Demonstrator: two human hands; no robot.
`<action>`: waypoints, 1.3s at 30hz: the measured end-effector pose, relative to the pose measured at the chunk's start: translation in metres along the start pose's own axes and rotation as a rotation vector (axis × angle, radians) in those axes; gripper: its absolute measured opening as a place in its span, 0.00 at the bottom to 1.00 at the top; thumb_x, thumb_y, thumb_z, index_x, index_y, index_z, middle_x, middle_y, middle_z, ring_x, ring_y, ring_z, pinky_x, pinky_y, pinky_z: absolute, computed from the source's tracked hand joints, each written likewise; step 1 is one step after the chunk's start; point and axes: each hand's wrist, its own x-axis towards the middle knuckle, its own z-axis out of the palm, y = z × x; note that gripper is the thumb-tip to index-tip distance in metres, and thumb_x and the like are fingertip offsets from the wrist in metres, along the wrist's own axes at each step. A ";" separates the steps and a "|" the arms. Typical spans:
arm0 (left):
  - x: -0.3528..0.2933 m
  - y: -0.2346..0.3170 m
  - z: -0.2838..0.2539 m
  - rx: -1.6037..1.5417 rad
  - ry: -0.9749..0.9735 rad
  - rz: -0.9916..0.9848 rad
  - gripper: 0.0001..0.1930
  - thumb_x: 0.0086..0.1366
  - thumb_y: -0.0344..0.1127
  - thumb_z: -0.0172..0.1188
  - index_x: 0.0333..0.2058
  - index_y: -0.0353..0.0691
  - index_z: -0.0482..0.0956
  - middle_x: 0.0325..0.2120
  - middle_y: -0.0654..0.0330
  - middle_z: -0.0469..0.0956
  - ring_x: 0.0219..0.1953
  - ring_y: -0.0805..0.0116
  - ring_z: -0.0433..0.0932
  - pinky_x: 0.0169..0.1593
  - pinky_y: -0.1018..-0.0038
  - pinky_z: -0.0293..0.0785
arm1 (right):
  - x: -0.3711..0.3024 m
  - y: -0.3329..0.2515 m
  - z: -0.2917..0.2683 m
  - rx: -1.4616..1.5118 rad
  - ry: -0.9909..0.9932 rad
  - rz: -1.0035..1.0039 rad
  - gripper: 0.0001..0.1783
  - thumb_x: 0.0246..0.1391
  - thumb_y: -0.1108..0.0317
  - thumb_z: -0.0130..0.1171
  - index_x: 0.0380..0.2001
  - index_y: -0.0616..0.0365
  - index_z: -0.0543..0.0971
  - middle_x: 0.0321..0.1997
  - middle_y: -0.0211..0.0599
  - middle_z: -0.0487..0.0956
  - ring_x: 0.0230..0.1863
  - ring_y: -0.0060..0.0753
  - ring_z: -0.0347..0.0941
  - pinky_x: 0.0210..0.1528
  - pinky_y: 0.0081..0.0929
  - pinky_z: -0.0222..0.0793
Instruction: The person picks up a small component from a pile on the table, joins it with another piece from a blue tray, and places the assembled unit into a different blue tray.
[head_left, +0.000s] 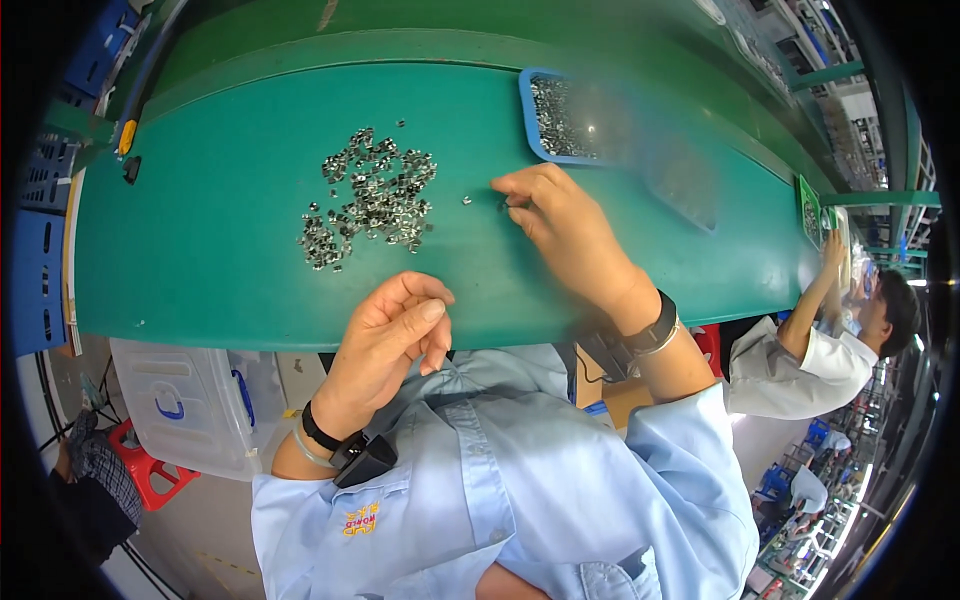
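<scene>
A loose pile of small shiny metal pieces [375, 195] is spread over the green table, left of centre. My right hand [575, 235] is to the right of it, low over the surface, with its fingers bent. At its thumb and fingertips shows a small dark metal piece [503, 206]. A single metal piece [466, 201] lies between that hand and the pile. My left hand [393, 325] hovers by the table's near edge, below the pile. Its fingers are curled with the thumb against them, and what they hold, if anything, is hidden.
A blue-rimmed tray [530, 120] of similar metal pieces stands at the back right, partly blurred by a haze. A yellow-handled cutter [127, 137] lies far left. Below the table are a clear plastic box [185, 400] and red stool [150, 470]. Another person [815, 365] works at right.
</scene>
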 end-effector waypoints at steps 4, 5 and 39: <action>0.005 -0.001 0.004 -0.002 -0.004 0.005 0.06 0.67 0.33 0.51 0.39 0.38 0.71 0.21 0.62 0.73 0.20 0.77 0.69 0.22 0.80 0.64 | -0.006 0.010 -0.008 -0.034 0.040 -0.017 0.11 0.50 0.74 0.57 0.40 0.59 0.77 0.36 0.39 0.74 0.37 0.38 0.73 0.38 0.29 0.70; 0.006 -0.001 0.005 0.001 -0.006 0.003 0.06 0.67 0.33 0.51 0.39 0.38 0.71 0.21 0.62 0.73 0.20 0.77 0.69 0.22 0.80 0.64 | -0.007 0.011 -0.009 -0.023 0.041 0.010 0.11 0.50 0.74 0.57 0.39 0.59 0.77 0.36 0.38 0.74 0.36 0.38 0.73 0.37 0.29 0.70; 0.033 -0.008 0.030 -0.079 0.065 0.062 0.10 0.69 0.38 0.50 0.40 0.38 0.71 0.23 0.61 0.74 0.18 0.75 0.68 0.19 0.80 0.60 | -0.028 -0.030 0.012 -0.048 0.229 -0.319 0.10 0.43 0.75 0.64 0.32 0.58 0.77 0.30 0.35 0.77 0.30 0.35 0.73 0.32 0.28 0.69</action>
